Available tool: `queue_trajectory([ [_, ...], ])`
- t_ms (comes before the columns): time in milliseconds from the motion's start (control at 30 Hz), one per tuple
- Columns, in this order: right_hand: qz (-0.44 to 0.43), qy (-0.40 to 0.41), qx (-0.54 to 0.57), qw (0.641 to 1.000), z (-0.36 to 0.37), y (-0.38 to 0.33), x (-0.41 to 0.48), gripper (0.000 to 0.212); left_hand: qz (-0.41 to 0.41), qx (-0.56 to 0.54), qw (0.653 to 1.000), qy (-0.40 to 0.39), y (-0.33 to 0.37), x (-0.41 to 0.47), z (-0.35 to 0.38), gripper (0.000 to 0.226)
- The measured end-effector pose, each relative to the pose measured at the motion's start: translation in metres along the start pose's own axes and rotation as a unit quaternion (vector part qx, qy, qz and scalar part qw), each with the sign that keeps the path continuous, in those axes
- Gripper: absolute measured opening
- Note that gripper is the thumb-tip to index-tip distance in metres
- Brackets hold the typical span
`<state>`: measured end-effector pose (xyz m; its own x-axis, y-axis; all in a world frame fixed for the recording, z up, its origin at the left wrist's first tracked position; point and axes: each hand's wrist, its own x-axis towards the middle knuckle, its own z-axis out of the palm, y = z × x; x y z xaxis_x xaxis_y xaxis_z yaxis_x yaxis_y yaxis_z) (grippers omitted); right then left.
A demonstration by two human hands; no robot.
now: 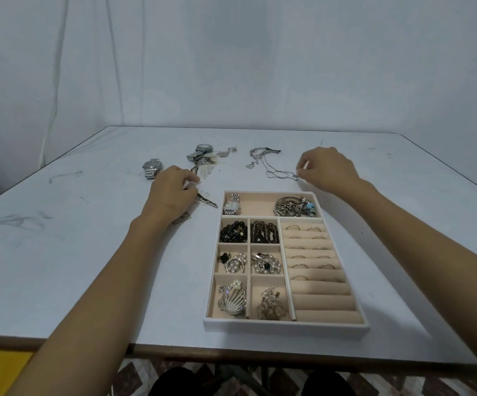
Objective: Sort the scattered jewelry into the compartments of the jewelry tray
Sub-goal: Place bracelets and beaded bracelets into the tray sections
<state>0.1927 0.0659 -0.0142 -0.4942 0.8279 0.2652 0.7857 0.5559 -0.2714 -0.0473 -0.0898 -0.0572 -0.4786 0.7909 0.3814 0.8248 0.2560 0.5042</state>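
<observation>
Pinching the end of a thin silver chain (281,174), the right hand (327,171) has its grip pressed together on that necklace just beyond the far edge of the jewelry tray (286,328). The left hand (171,191) lies to the far left of the tray, fingers curled down on a dark strap-like piece (206,200) on the bench (60,252); whether that grip has really closed on it I cannot tell, since the fingertips are hidden.

Most of the sorting looks done. Inside the tray, the long far compartment holds one square-faced watch (232,205) and a heap of bangles and charms (294,207). Nearer, six small compartments are all filled: two with dark bead strands (234,231), two with pearl pieces (266,263), one with a silver shell brooch (232,300), one with crystal earrings (271,305). The ring rolls (317,270) on the tray's right side show roughly a dozen rings across the seven far rows, though several are too faint to count surely; the four near rows are bare.

Left outside, all beyond the tray's far edge: three watches, one round watch (151,167) furthest left and a pair of watches (200,152) beside it, a tangle of small silver pieces (217,160), a chunky link chain (261,152), and the thin necklace in hand. Those few pieces are what remains, I judge.
</observation>
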Motion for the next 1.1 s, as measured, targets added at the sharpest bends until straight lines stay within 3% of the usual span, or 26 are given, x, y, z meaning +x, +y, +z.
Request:
queue_trajectory([
  [133, -0.032, -0.018, 0.029, 0.999, 0.009, -0.027, 0.028, 0.019, 0.009, -0.009, 1.000, -0.004, -0.001, 0.002, 0.003, 0.023],
  [367, -0.093, -0.035, -0.045, 0.994, 0.043, -0.055, 0.057, 0.032, 0.011, -0.015, 1.000, -0.002, -0.005, 0.006, 0.005, 0.024],
  [567, -0.104, 0.006, -0.054, 0.993, 0.057, -0.061, 0.065, 0.020, 0.013, -0.016, 1.000, 0.002, -0.005, 0.008, 0.007, 0.024],
  [767, -0.113, -0.052, -0.007, 0.992, 0.049, -0.059, 0.071, 0.010, 0.013, -0.023, 1.000, 0.001, -0.006, 0.009, 0.008, 0.024],
  [867, -0.099, -0.059, 0.146, 0.983, 0.040, -0.051, 0.070, 0.011, 0.014, -0.024, 1.000, 0.000, -0.006, 0.010, 0.009, 0.024],
  [1000, -0.023, -0.026, 0.393, 0.919, 0.022, -0.033, 0.050, 0.012, 0.017, -0.025, 1.000, 0.000, -0.008, 0.010, 0.010, 0.024],
  [1100, 0.009, -0.026, 0.470, 0.882, 0.014, -0.008, 0.035, 0.008, 0.022, -0.023, 0.999, 0.002, -0.008, 0.010, 0.010, 0.024],
])
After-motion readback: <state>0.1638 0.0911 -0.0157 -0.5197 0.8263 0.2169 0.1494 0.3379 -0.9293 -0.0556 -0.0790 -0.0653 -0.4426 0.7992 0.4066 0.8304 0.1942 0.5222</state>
